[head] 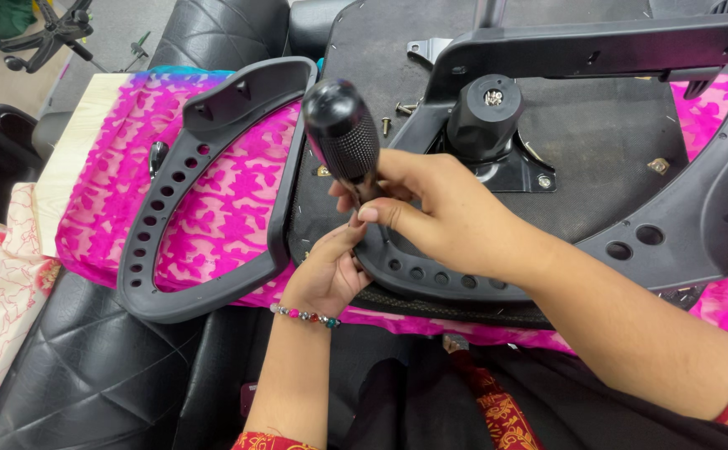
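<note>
Right hand [443,212] closed around the lower shaft end of a screwdriver [343,133], thumb and fingers pinched just under its black textured handle; handle stands tilted up toward the camera. Tip is hidden behind the fingers, probably seated in a hole of the armrest bracket [464,279], but can't tell for sure.

Left hand [326,271] sits just below the right, fingers curled up and touching the screwdriver's lower end and the bracket edge; loosely closed, what it pinches is not visible. Beaded bracelet [306,315] on that wrist.

Bracket lies on the upturned chair seat base [597,137], black, with the central mechanism [485,117] behind the hands. A second loose armrest frame [206,192] lies to the left on pink patterned cloth [222,217], apart from both hands. Loose screws [406,108] rest on the seat base near the screwdriver handle.
</note>
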